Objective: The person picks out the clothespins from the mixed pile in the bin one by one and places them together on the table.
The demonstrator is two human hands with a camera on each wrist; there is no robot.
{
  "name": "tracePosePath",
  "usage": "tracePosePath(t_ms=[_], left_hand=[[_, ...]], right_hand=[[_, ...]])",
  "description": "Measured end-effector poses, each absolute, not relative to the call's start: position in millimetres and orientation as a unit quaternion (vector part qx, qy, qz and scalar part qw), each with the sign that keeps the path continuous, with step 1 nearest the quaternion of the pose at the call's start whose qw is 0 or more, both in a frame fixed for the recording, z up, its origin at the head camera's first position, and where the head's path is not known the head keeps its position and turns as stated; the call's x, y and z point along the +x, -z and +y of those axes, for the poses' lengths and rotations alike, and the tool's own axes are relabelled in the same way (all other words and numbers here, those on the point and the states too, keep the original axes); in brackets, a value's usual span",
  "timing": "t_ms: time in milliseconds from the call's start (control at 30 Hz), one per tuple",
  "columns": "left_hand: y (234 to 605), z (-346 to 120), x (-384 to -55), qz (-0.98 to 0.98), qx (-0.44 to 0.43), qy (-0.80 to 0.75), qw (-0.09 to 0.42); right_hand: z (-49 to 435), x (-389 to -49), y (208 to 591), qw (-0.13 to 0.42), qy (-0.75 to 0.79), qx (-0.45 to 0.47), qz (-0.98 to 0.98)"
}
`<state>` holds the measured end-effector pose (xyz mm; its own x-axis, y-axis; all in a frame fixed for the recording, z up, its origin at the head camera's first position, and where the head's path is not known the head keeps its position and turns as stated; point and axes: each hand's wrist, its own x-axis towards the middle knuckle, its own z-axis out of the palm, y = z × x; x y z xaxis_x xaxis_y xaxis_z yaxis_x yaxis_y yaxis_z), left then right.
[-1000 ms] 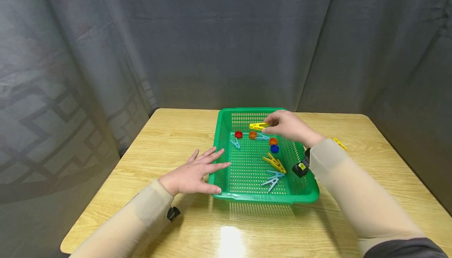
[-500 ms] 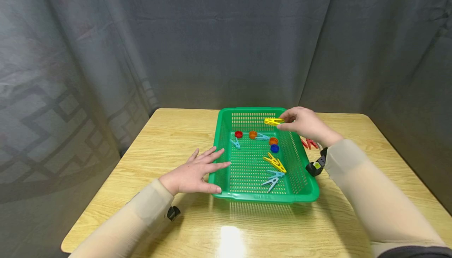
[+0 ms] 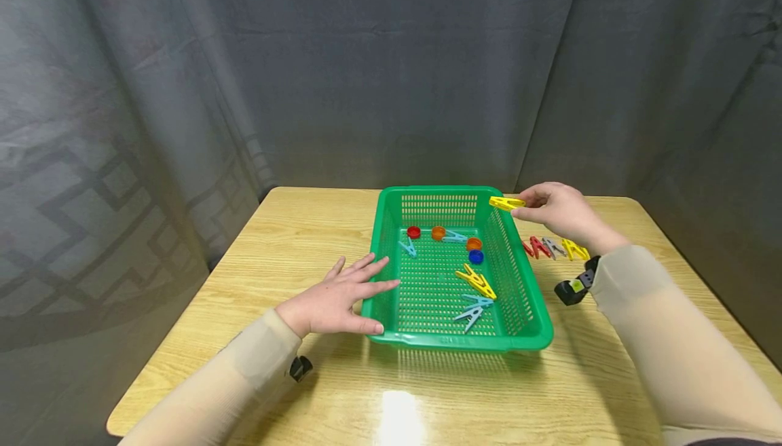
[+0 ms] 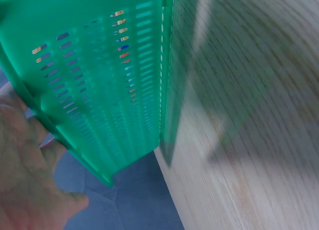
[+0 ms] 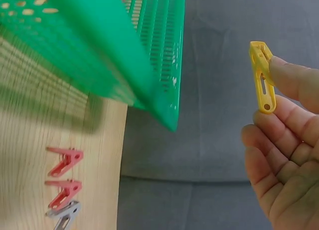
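Solid yellow for clip (image 3: pixel 507 203) in R hand (image 3: pixel 565 212). Bright green for bskt (image 3: pixel 461 342), w/ reg. slot rows on walls & fine hole grid on base. Inside: red cap (image 3: pixel 413 232), orange caps (image 3: pixel 474 244), dk-blue cap (image 3: pixel 476 256), lt-blue clips (image 3: pixel 472 316), yellow clips (image 3: pixel 479 285). On tbl (image 3: pixel 293 242), tan w/ streaky wood grain: red clips (image 5: pixel 67 164), grey clip (image 5: pixel 67 212), outer yellow clip(s) (image 3: pixel 574 249). Cream for sleeves (image 3: pixel 660 317); blk for wrist gear (image 3: pixel 568 293), w/ yel.-grn patch (image 3: pixel 577 285) on R one. Dk grey for curtain (image 3: pixel 397 93), w/ darker interlocking sq. outlines at far L.
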<state>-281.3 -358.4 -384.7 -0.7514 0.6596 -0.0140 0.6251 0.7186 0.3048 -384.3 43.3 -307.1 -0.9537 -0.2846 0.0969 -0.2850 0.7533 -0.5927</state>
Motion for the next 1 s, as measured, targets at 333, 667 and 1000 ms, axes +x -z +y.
tracePosePath(t_ms=[333,667,1000], left_hand=[[384,-358,-281,0.925,0.346,-0.142,0.061],[385,-358,-281,0.925,0.348,-0.142,0.059],[386,-358,-281,0.924,0.349,-0.146,0.060]], right_hand=[[66,-385,313,0.013,-0.314,0.129,-0.940],[88,-386,322,0.009,-0.325,0.096,-0.941],[104,-391,341,0.005,-0.337,0.055,-0.940]])
